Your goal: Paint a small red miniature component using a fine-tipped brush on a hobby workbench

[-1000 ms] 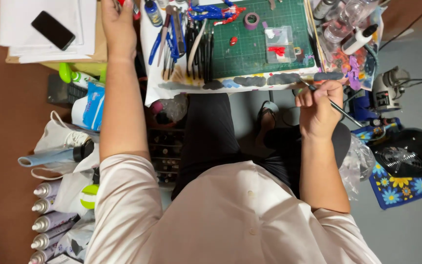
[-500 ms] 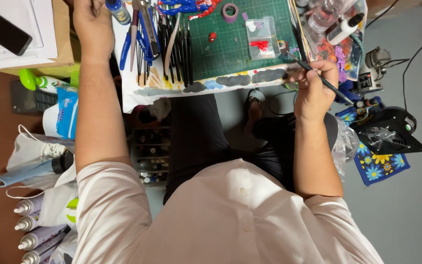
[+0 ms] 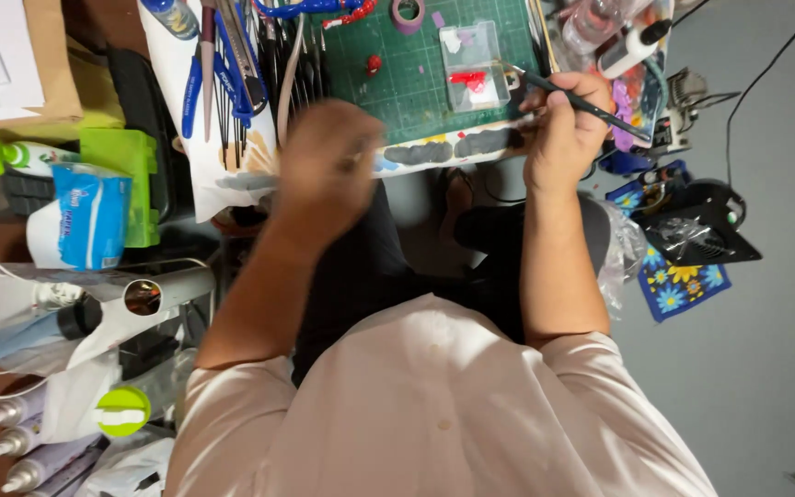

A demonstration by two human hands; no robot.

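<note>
My right hand is closed around a thin black paintbrush at the near edge of a green cutting mat, its tip pointing toward a clear plastic box holding red pieces. My left hand is blurred by motion, hovering over the desk's near edge beside a white paper sheet with dark paint smears. Whether it holds anything is too blurred to tell. A small red piece lies on the mat.
Several pens and tools lie left of the mat, and a purple tape roll lies at its top. A blue tissue pack and green box sit at left, spray bottles at bottom left, and a black device on the floor at right.
My left hand has come back from the far left top of the desk to the desk's near edge, moving fast. My right hand keeps the brush by the mat.
</note>
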